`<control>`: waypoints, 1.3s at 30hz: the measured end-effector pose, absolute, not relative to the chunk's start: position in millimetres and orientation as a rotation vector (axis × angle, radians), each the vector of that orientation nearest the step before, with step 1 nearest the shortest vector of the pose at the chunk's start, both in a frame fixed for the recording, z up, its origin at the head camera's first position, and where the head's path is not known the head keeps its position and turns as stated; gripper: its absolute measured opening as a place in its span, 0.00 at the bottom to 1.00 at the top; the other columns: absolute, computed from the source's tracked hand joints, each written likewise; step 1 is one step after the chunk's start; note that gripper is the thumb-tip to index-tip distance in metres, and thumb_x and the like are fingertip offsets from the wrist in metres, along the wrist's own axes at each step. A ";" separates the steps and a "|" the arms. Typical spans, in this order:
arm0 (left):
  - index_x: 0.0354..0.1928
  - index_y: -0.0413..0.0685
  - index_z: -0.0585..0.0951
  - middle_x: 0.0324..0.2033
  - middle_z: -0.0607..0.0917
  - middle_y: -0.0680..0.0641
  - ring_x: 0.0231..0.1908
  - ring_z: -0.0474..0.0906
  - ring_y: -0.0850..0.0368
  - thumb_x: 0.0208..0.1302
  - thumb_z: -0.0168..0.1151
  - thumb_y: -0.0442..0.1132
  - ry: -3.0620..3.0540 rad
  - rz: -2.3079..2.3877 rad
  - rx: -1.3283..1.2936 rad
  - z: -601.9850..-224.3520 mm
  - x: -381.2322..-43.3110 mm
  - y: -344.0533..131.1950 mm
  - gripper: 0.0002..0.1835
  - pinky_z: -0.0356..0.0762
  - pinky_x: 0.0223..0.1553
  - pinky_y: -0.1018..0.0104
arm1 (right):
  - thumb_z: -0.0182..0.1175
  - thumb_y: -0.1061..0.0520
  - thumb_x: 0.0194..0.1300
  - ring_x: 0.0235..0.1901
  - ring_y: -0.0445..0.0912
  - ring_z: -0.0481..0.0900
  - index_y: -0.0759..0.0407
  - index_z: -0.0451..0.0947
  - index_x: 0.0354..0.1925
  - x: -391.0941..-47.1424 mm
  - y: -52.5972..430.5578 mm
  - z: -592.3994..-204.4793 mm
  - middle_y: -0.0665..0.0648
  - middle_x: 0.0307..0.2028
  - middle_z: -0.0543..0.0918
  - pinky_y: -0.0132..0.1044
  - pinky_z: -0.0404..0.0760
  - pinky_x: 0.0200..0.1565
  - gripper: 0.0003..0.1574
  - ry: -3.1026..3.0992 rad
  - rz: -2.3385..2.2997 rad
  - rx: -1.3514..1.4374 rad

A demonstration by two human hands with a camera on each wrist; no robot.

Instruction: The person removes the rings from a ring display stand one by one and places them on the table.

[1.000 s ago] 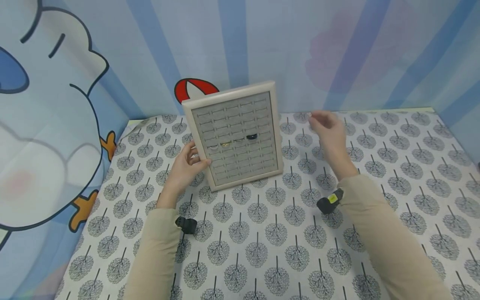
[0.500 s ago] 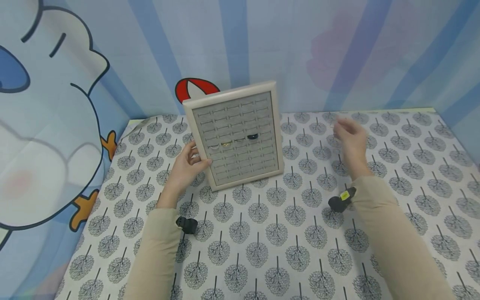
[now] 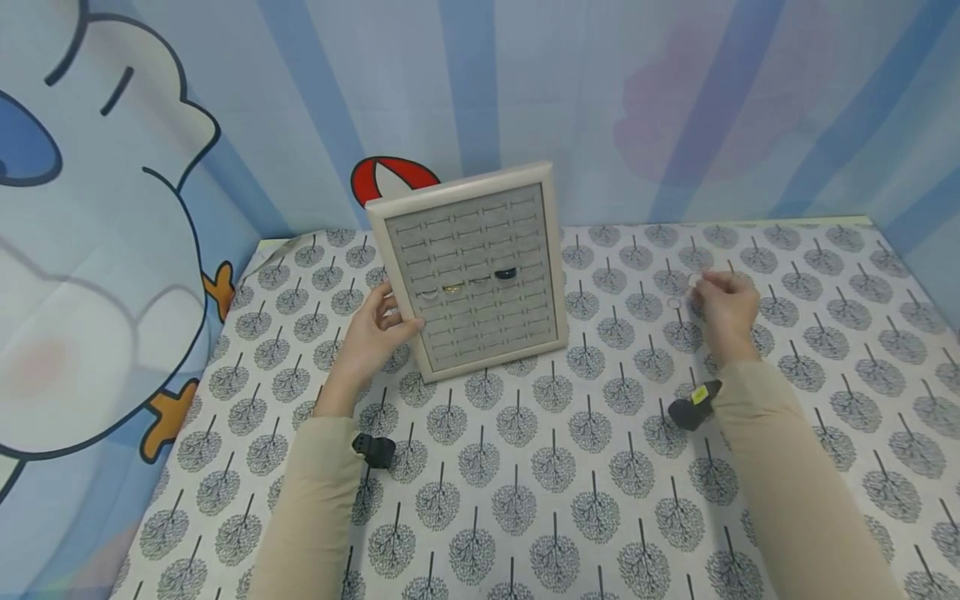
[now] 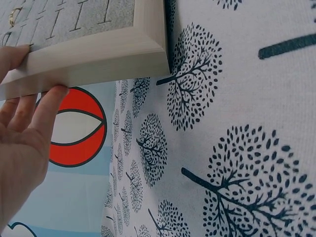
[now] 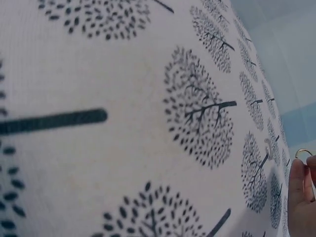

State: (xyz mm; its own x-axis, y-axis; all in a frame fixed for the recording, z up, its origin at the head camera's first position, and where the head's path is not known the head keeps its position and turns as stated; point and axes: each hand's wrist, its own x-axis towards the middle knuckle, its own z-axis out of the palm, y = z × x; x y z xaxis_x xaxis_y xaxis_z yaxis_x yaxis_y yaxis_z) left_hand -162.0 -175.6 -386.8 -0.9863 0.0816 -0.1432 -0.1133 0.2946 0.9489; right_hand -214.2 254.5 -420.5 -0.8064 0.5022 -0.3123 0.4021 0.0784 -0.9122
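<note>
A cream-framed ring display board (image 3: 480,275) leans back on the table, its grey face lined with rows of slots. My left hand (image 3: 375,329) grips its left edge, thumb on the front and fingers behind, as the left wrist view also shows. Set in the board are a black ring (image 3: 506,273), a gold ring (image 3: 452,288) and silver-looking ones. Over the table to the right, my right hand (image 3: 729,308) pinches a thin gold-toned ring (image 5: 303,151) between thumb and fingertips. Another thin ring (image 3: 675,304) lies on the cloth just left of that hand.
A white cloth with a dark tree print (image 3: 555,475) covers the table. Behind its back edge hangs a light blue striped backdrop (image 3: 570,100) with a large cartoon figure at the left. Black cameras (image 3: 373,450) sit on both wrists.
My right hand has moved right, away from the board, and then down toward the cloth with the ring pinched in it. The left hand and the board have stayed put.
</note>
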 end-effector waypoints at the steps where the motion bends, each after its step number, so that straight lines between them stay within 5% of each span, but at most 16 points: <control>1: 0.71 0.60 0.57 0.59 0.72 0.45 0.62 0.71 0.48 0.62 0.61 0.37 2.391 1.773 -0.031 -387.0 -162.0 -175.6 0.37 0.70 0.65 0.51 | 0.52 0.56 0.69 0.36 0.28 0.71 0.60 0.68 0.61 -214.4 255.4 -422.0 0.39 0.36 0.67 0.28 0.75 0.60 0.23 -2.238 1.857 -0.953; 9: 0.70 0.60 0.57 0.59 0.72 0.44 0.62 0.71 0.48 0.62 0.61 0.37 2.396 1.774 -0.027 -388.6 -162.7 -176.1 0.37 0.70 0.65 0.51 | 0.50 0.54 0.70 0.31 0.26 0.72 0.58 0.69 0.61 -207.5 258.9 -427.6 0.39 0.34 0.71 0.18 0.78 0.49 0.24 -2.482 1.680 -0.950; 32: 0.71 0.60 0.57 0.59 0.72 0.44 0.62 0.71 0.47 0.62 0.61 0.37 2.406 1.770 -0.003 -387.9 -162.0 -176.1 0.37 0.71 0.64 0.51 | 0.50 0.56 0.69 0.30 0.25 0.72 0.63 0.69 0.62 -208.3 260.2 -428.5 0.41 0.35 0.71 0.14 0.78 0.42 0.25 -2.533 1.673 -0.873; 39: 0.70 0.60 0.58 0.58 0.73 0.44 0.61 0.72 0.47 0.62 0.62 0.37 2.403 1.769 -0.022 -387.4 -161.9 -176.0 0.37 0.71 0.64 0.51 | 0.50 0.52 0.69 0.31 0.27 0.71 0.58 0.69 0.62 -211.9 257.6 -427.5 0.42 0.38 0.74 0.19 0.78 0.45 0.25 -2.523 1.626 -0.929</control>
State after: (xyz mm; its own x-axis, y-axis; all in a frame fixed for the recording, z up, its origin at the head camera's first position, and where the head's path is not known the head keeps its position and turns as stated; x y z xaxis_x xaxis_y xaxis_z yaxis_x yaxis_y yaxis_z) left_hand -161.9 -176.0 -387.4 -0.9875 0.0811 -0.1354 -0.1051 0.3014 0.9477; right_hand -211.9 257.6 -427.5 -0.8250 0.4748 -0.3064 0.4752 0.2896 -0.8308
